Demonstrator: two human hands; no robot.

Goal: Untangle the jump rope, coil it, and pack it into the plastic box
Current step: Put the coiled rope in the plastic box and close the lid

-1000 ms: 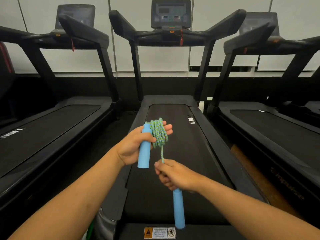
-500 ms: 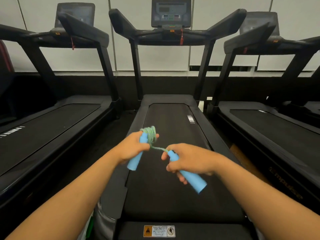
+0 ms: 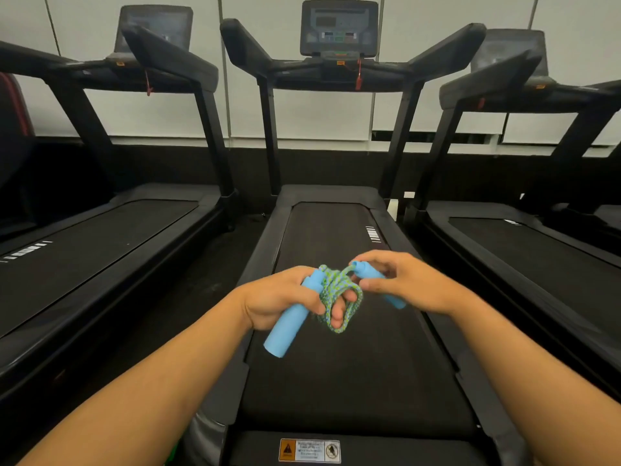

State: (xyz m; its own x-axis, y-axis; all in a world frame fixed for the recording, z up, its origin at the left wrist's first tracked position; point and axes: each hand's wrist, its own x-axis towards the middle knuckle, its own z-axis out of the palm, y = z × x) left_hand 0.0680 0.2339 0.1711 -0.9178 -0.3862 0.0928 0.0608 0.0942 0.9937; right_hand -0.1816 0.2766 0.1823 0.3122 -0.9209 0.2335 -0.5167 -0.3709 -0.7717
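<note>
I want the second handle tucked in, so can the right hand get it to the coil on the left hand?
Probably yes: the right hand holds its blue handle beside the green rope coil on the left hand, nothing between.

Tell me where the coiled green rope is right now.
In the head view it sits at centre, looped around the left hand's fingers beside the blue handle that hand holds, just left of the right hand, above the middle treadmill's belt.

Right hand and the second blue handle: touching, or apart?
Touching. The head view shows the right hand with thumb and fingers curled round the blue handle, no gap between them, close to the coiled rope.
</note>
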